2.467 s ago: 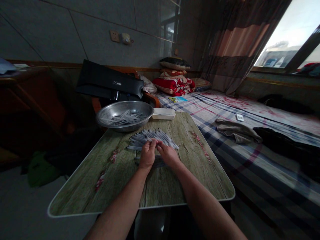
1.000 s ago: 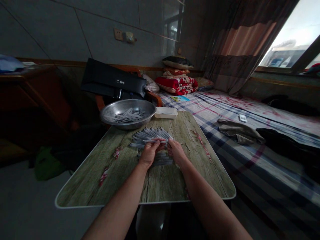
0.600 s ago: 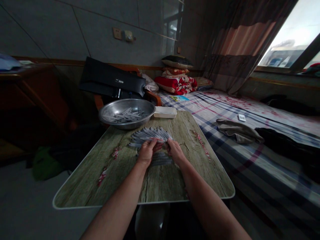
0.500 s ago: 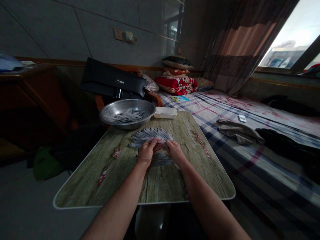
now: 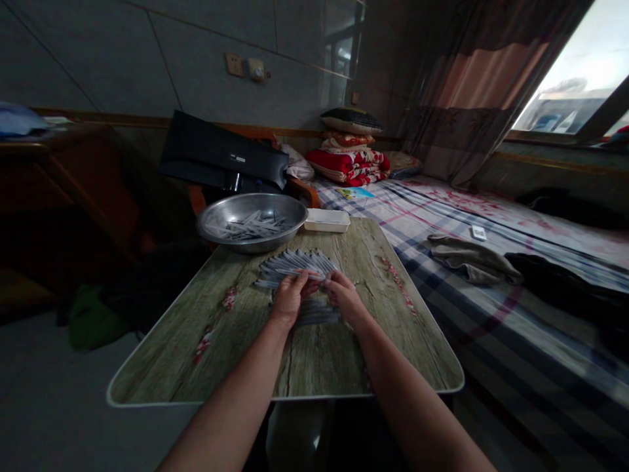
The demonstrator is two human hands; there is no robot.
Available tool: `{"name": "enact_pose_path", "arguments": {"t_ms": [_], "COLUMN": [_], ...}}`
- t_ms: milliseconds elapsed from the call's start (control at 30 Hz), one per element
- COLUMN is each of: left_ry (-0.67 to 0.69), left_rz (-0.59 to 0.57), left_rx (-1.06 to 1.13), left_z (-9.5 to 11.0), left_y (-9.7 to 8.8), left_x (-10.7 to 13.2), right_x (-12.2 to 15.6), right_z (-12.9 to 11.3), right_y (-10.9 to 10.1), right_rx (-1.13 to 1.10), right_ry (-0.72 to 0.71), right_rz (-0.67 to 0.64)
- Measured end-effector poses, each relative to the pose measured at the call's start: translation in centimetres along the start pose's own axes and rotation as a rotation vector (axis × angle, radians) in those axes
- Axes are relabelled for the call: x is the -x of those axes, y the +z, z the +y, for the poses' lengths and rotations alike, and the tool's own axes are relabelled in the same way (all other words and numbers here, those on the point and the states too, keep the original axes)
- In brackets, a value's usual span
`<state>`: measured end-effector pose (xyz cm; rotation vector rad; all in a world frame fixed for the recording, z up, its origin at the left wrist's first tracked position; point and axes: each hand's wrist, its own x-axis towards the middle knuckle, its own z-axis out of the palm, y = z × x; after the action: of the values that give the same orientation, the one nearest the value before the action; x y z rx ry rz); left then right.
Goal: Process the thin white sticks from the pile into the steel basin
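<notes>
Wood-grain tabletop [image 5: 314, 367] carries a fanned stack of slim grey plastic tubes [image 5: 295, 265] just beyond the left hand [image 5: 289, 300] and right hand [image 5: 345, 296], both pinching narrowly on what looks like a single tube [image 5: 307, 276] (too thin to be sure), with more tubes [image 5: 250, 228] in a steel basin [image 5: 202, 223] at far left.

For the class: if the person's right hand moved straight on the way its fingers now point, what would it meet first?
The right hand would probably meet the thin grey stick held by the left hand first, just past its fingertips, though depth is hard to judge.
</notes>
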<state>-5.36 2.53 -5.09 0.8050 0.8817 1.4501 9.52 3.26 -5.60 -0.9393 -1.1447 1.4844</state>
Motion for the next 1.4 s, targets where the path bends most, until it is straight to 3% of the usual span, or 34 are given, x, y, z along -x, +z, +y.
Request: {"name": "enact_pose_path", "arguments": {"t_ms": [100,300,467,700,867,1067,1200,1300,1400], "left_ry": [-0.002,0.007,0.011,0.027,0.029,0.041,0.049,0.063,0.081], "left_rz": [0.003,0.000,0.011,0.006,0.013,0.043,0.111,0.169,0.154], "left_rx": [-0.004,0.028,0.036,0.013,0.007,0.004,0.045,0.063,0.020], "left_z": [0.0,0.3,0.3,0.2,0.2,0.3,0.6,0.8,0.9], "left_y": [0.0,0.2,0.1,0.1,0.0,0.1,-0.2,-0.3,-0.2], "left_x": [0.0,0.2,0.1,0.1,0.0,0.1,-0.1,-0.1,0.1], "right_x": [0.1,0.0,0.2,0.0,0.3,0.4,0.3,0.3,0.4], "right_z": [-0.2,-0.2,-0.5,0.0,-0.4,-0.5,-0.8,-1.3,-1.6], "right_y": [0.2,0.3,0.4,0.1,0.3,0.4,0.3,0.0,0.0], "right_rx": [-0.068,0.076,-0.070,0.085,-0.091,0.008,-0.125,-0.245,-0.280], "right_ry": [0.034,0.032,0.050,0.048,0.080,0.099,0.138,0.208,0.263], "right_rz": [0.019,0.048,0.021,0.003,-0.045,-0.031,-0.015,-0.062,-0.120]}}
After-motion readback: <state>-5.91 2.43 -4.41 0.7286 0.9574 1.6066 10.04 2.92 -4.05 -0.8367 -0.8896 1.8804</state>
